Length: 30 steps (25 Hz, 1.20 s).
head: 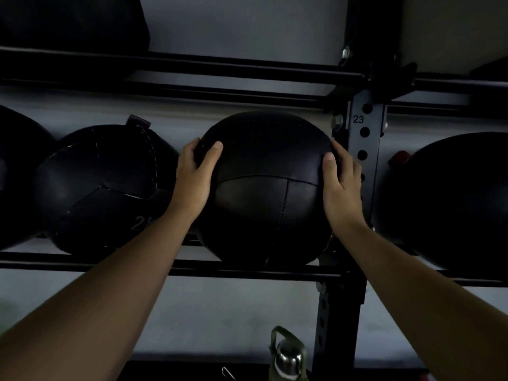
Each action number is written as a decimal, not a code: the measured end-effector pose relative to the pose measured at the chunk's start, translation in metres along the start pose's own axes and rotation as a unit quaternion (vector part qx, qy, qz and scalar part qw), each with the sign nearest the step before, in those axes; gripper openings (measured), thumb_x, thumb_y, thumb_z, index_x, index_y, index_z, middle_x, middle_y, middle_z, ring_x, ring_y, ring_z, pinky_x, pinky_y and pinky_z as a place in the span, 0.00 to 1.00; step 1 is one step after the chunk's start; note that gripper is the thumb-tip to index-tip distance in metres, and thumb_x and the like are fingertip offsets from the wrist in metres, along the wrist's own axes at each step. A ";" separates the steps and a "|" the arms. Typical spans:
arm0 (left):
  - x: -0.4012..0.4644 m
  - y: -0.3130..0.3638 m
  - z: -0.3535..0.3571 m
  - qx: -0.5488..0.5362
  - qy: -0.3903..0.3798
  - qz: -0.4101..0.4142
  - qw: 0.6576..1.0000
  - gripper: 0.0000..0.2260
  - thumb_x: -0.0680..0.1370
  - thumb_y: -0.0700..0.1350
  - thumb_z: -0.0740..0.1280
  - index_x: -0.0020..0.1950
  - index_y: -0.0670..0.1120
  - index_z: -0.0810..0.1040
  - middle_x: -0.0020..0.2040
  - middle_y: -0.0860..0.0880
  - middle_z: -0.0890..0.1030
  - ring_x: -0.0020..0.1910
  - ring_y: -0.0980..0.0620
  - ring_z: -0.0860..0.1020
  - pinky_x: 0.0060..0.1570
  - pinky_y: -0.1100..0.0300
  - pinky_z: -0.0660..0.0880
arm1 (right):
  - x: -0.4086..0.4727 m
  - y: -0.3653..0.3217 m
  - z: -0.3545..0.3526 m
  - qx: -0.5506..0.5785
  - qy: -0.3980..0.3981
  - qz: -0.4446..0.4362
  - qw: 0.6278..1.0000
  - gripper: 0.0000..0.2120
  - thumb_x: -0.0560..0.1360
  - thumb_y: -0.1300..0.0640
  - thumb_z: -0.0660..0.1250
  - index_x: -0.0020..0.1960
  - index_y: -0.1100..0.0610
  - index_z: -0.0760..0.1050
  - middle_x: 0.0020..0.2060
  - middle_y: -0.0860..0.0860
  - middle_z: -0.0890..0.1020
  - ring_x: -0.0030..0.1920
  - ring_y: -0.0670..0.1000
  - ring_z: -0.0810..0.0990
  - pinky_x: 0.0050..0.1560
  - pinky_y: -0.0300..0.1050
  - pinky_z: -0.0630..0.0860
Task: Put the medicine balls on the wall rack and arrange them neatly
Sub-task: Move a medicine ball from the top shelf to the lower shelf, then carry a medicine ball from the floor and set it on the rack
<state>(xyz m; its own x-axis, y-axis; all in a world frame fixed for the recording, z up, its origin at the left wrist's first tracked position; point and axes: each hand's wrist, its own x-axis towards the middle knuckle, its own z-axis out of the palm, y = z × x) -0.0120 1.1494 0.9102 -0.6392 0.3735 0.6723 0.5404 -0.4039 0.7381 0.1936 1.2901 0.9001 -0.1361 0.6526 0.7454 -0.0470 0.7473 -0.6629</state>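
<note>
A black leather medicine ball [265, 188] rests on the middle rails of the black wall rack [176, 266], just left of the rack's upright post [364, 149]. My left hand [193, 178] grips the ball's left side, thumb on its front. My right hand [342, 185] grips its right side, squeezed between ball and post. Left of it sits another black ball [101, 188] marked "2K", with white stitching. A further ball [16, 174] shows at the far left edge. A large black ball [450, 202] sits right of the post.
An upper pair of rails [192, 67] runs above, with a dark ball [71, 23] on it at top left. A grey wall lies behind. Below, a green-capped metal bottle [287, 356] stands beside the post's lower part.
</note>
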 end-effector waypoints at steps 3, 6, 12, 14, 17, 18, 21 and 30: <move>-0.007 0.006 -0.011 0.067 -0.046 -0.007 0.997 0.35 0.83 0.67 0.58 0.86 0.54 0.57 0.86 0.49 0.60 0.84 0.47 0.60 0.83 0.47 0.57 | -0.010 -0.010 -0.007 -0.057 -0.032 0.023 0.998 0.30 0.85 0.35 0.49 0.85 0.39 0.54 0.85 0.49 0.58 0.86 0.52 0.53 0.84 0.60 0.53; -0.029 0.003 -0.026 0.118 -0.086 0.026 0.989 0.32 0.86 0.61 0.54 0.87 0.52 0.52 0.87 0.47 0.54 0.86 0.47 0.55 0.84 0.46 0.54 | -0.039 -0.016 -0.014 -0.102 -0.020 0.057 0.993 0.30 0.86 0.38 0.52 0.85 0.43 0.56 0.84 0.52 0.63 0.83 0.56 0.63 0.82 0.57 0.61; -0.160 -0.079 -0.084 0.211 -0.301 0.040 0.929 0.32 0.85 0.52 0.65 0.86 0.54 0.55 0.87 0.50 0.57 0.84 0.51 0.58 0.75 0.60 0.57 | -0.199 0.021 -0.024 -0.197 -0.046 0.226 0.953 0.17 0.83 0.53 0.66 0.71 0.53 0.78 0.48 0.49 0.83 0.48 0.55 0.84 0.49 0.41 0.79; -0.211 -0.114 -0.098 0.222 -0.407 0.018 0.886 0.25 0.85 0.49 0.66 0.81 0.50 0.67 0.80 0.48 0.71 0.78 0.49 0.70 0.67 0.64 0.63 | -0.268 0.036 -0.027 -0.238 -0.095 0.284 0.924 0.13 0.82 0.55 0.67 0.64 0.55 0.83 0.47 0.52 0.83 0.49 0.57 0.84 0.51 0.46 0.80; -0.301 -0.162 -0.112 0.214 -0.530 -0.075 0.817 0.18 0.82 0.43 0.69 0.72 0.43 0.78 0.69 0.43 0.82 0.68 0.44 0.80 0.64 0.58 0.73 | -0.393 0.059 -0.041 -0.294 -0.174 0.382 0.859 0.08 0.81 0.55 0.67 0.52 0.53 0.85 0.48 0.57 0.87 0.42 0.46 0.86 0.44 0.42 0.80; -0.335 -0.176 -0.118 0.215 -0.565 -0.104 0.790 0.16 0.82 0.42 0.69 0.70 0.42 0.79 0.67 0.42 0.84 0.67 0.44 0.81 0.66 0.55 0.74 | -0.438 0.063 -0.050 -0.314 -0.183 0.421 0.831 0.08 0.80 0.55 0.67 0.50 0.53 0.85 0.48 0.58 0.87 0.45 0.50 0.87 0.46 0.46 0.81; -0.442 -0.206 -0.145 0.212 -0.641 -0.193 0.712 0.13 0.83 0.41 0.69 0.67 0.40 0.82 0.64 0.40 0.85 0.65 0.42 0.82 0.67 0.51 0.76 | -0.580 0.061 -0.074 -0.316 -0.254 0.541 0.737 0.10 0.80 0.55 0.64 0.45 0.52 0.83 0.46 0.57 0.88 0.51 0.61 0.87 0.52 0.52 0.82; -0.711 -0.166 -0.257 0.213 -0.801 -0.287 0.480 0.12 0.85 0.47 0.66 0.67 0.48 0.82 0.62 0.49 0.83 0.63 0.51 0.80 0.65 0.55 0.75 | -0.923 -0.060 -0.113 -0.194 -0.148 0.776 0.582 0.15 0.84 0.57 0.60 0.64 0.55 0.82 0.58 0.58 0.87 0.58 0.59 0.86 0.62 0.56 0.82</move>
<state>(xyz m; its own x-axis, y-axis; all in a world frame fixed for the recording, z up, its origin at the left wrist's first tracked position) 0.2120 0.7361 0.2956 0.3076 0.6219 -0.7201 0.8081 0.2288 0.5428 0.4342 0.6568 0.2603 0.1159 0.5721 -0.8120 0.5784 -0.7034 -0.4130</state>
